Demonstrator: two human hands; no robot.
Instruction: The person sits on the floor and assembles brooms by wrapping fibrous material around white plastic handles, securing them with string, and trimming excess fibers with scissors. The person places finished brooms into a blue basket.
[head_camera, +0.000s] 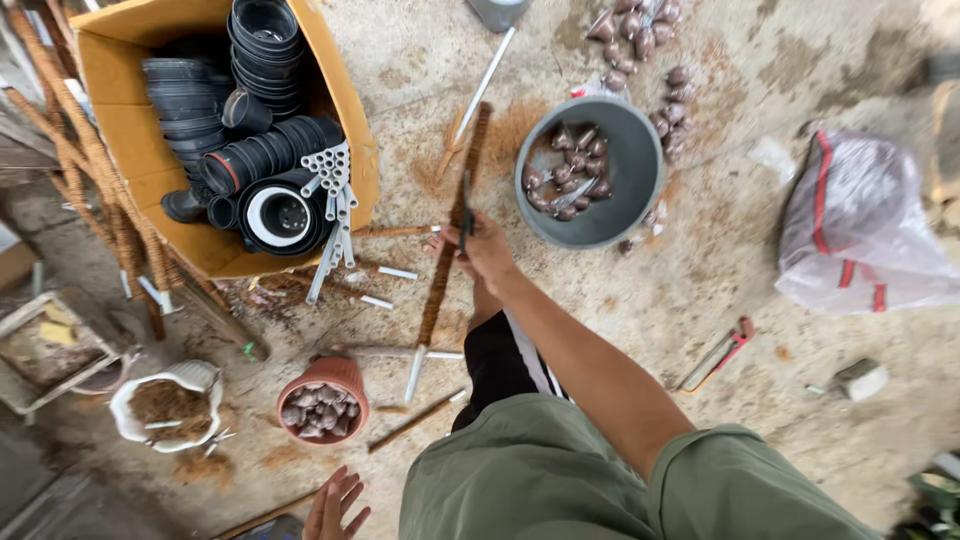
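One hand (487, 250) grips a knife (466, 212) (beside grey basin (640, 170)).

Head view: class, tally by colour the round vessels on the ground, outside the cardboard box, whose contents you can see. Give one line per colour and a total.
Grey basin, holding brown pods: 1
Terracotta pot, holding brown pods: 1
White pot, holding brown fibre: 1
Total: 3
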